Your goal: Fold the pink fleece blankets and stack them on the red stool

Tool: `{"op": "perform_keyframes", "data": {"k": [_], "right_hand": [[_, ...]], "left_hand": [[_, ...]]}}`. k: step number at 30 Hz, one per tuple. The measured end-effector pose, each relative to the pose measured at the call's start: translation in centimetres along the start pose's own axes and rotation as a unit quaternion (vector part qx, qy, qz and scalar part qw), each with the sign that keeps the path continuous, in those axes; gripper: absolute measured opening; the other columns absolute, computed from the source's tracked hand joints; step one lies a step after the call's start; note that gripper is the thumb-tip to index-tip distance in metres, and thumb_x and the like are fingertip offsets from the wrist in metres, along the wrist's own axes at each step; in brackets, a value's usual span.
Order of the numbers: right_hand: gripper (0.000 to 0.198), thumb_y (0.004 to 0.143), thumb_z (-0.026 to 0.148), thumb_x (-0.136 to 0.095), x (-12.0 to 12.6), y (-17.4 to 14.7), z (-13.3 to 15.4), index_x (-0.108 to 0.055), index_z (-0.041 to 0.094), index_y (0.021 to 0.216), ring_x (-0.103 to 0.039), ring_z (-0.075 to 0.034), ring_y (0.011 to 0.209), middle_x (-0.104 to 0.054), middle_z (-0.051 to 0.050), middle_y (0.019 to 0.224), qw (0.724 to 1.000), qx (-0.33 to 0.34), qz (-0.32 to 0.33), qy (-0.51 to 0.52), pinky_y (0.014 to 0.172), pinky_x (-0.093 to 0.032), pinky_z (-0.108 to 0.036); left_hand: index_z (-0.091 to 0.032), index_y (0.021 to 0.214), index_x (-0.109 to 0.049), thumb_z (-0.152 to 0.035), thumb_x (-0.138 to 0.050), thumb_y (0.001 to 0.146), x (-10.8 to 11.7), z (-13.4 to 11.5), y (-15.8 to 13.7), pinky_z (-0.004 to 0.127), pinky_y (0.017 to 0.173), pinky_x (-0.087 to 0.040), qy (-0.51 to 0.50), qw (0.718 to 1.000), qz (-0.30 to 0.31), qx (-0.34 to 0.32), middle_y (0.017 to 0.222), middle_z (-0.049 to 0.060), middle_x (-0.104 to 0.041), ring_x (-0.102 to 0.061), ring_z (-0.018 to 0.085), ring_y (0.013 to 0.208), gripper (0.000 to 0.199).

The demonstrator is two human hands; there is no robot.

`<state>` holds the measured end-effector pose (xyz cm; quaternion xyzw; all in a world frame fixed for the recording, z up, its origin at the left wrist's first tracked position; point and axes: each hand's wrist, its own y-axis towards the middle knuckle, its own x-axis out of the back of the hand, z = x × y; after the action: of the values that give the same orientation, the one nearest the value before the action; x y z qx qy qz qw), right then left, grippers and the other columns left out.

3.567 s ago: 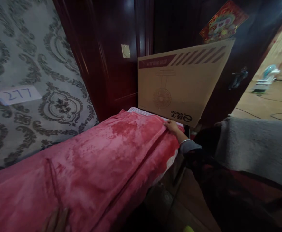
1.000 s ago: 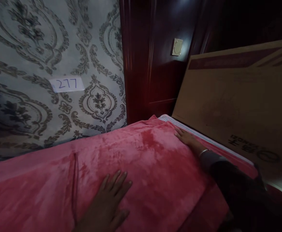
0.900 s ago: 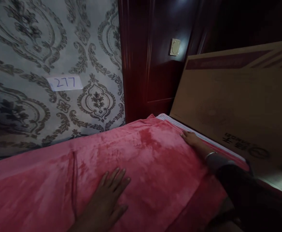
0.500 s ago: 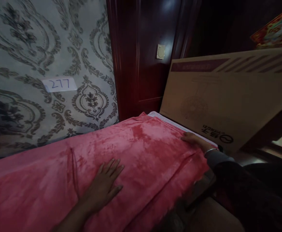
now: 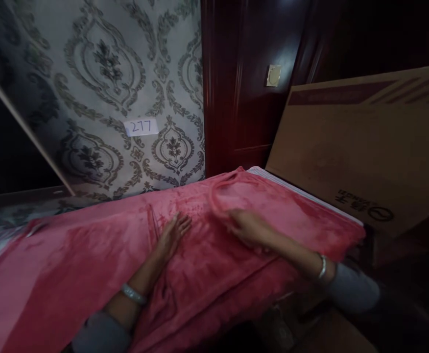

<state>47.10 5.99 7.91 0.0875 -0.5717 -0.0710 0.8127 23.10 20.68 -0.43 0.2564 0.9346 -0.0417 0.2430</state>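
Observation:
A pink plush blanket [image 5: 89,264] covers a long raised surface in front of me. My right hand [image 5: 249,228] is closed on a piece of the blanket and has pulled it up into a curved fold near the middle. Resting on the cloth to its left is my left hand [image 5: 174,235], fingers stretched out and holding nothing. A raised crease runs beside the left wrist. Beneath the blanket's far right edge, a strip of striped white cloth [image 5: 291,184] shows.
A large cardboard box [image 5: 357,147] leans at the right behind the blanket. Patterned wallpaper bears a paper label [image 5: 141,127] reading 277. A dark red wooden panel [image 5: 236,113] with a switch plate [image 5: 274,76] stands behind. At far left is a dark screen-like panel [image 5: 9,142].
My right hand has come left from the blanket's far right edge, drawing a fold of cloth with it. My left hand remains flat on the blanket. The view has turned left.

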Motion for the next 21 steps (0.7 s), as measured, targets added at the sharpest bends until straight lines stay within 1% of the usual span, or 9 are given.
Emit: {"op": "perform_keyframes", "data": {"k": [2,3,5,8,11,14,16,18,21], "right_hand": [[0.026,0.092,0.022,-0.051,-2.9,-2.3,4.1,-0.071,0.024,0.110,-0.069,-0.023,0.088,-0.075,-0.007,0.105,0.998,0.055,0.036,-0.006,0.074,-0.051,-0.030],[0.030,0.093,0.019,-0.049,-4.2,-3.5,5.4,-0.069,0.023,0.115,-0.069,-0.024,0.088,-0.074,-0.008,0.106,0.996,0.068,0.052,-0.012,0.073,-0.052,-0.031],[0.040,0.091,0.014,-0.048,-5.8,-5.7,6.9,-0.064,0.020,0.127,-0.069,-0.026,0.091,-0.073,-0.010,0.108,0.995,0.071,0.059,-0.027,0.073,-0.052,-0.033],[0.053,0.086,0.009,-0.051,-6.7,-8.3,6.4,-0.056,0.019,0.138,-0.067,-0.028,0.096,-0.071,-0.012,0.110,0.998,0.053,0.025,-0.029,0.080,-0.052,-0.037],[0.049,0.079,0.008,-0.056,-7.2,-10.3,4.5,-0.061,0.016,0.126,-0.064,-0.029,0.101,-0.068,-0.014,0.111,0.999,0.034,-0.040,0.006,0.085,-0.051,-0.040],[0.034,0.075,0.007,-0.056,-7.7,-11.5,3.3,-0.064,0.019,0.105,-0.062,-0.027,0.095,-0.067,-0.011,0.102,0.993,0.030,-0.101,0.051,0.082,-0.051,-0.039],[0.029,0.073,0.006,-0.054,-7.6,-11.5,3.5,-0.061,0.021,0.096,-0.061,-0.026,0.088,-0.064,-0.008,0.093,0.987,0.050,-0.134,0.072,0.076,-0.050,-0.037],[0.027,0.073,0.004,-0.052,-7.1,-11.0,4.5,-0.060,0.022,0.093,-0.058,-0.025,0.085,-0.062,-0.007,0.090,0.979,0.077,-0.173,0.081,0.075,-0.049,-0.036],[0.032,0.074,0.003,-0.052,-6.7,-9.7,6.7,-0.060,0.022,0.099,-0.057,-0.026,0.095,-0.064,-0.008,0.102,0.962,0.123,-0.233,0.074,0.082,-0.046,-0.039]], "left_hand": [[-0.021,0.128,-0.057,-0.049,-0.066,0.086,-0.3,-0.2,-0.1,0.043,0.107,-0.047,-0.019,1.000,-0.008,0.012,0.120,0.012,-0.069,-0.066,0.023,0.113,0.050],[-0.022,0.130,-0.055,-0.047,-0.065,0.087,-0.5,-0.3,-0.1,0.041,0.104,-0.049,-0.018,1.000,-0.009,0.012,0.120,0.011,-0.069,-0.067,0.023,0.111,0.051],[-0.024,0.142,-0.046,-0.043,-0.066,0.088,-0.9,-0.3,-0.4,0.038,0.098,-0.052,-0.009,1.000,-0.013,0.009,0.121,0.010,-0.069,-0.068,0.021,0.109,0.061],[-0.031,0.155,-0.022,-0.033,-0.072,0.083,-1.1,-0.4,-0.7,0.034,0.093,-0.054,0.008,0.999,-0.039,0.013,0.122,0.008,-0.069,-0.070,0.018,0.102,0.087],[-0.031,0.157,-0.016,-0.030,-0.074,0.080,-1.5,-0.9,-0.3,0.032,0.085,-0.055,0.052,0.996,-0.063,0.032,0.115,0.008,-0.070,-0.071,0.018,0.093,0.097],[-0.028,0.156,-0.023,-0.027,-0.074,0.077,-2.7,-1.8,1.4,0.034,0.076,-0.056,0.133,0.985,-0.103,0.037,0.110,0.009,-0.071,-0.071,0.020,0.085,0.094],[-0.023,0.150,-0.037,-0.022,-0.076,0.073,-3.8,-2.4,3.1,0.035,0.075,-0.056,0.179,0.974,-0.139,0.014,0.113,0.010,-0.070,-0.069,0.022,0.088,0.086],[-0.019,0.138,-0.051,-0.017,-0.076,0.072,-4.6,-3.1,4.9,0.032,0.080,-0.055,0.203,0.964,-0.173,-0.019,0.117,0.011,-0.068,-0.066,0.023,0.097,0.071],[-0.018,0.127,-0.059,-0.018,-0.072,0.080,-4.6,-4.1,6.7,0.029,0.087,-0.052,0.222,0.951,-0.208,-0.065,0.119,0.009,-0.066,-0.063,0.020,0.105,0.049]]}}
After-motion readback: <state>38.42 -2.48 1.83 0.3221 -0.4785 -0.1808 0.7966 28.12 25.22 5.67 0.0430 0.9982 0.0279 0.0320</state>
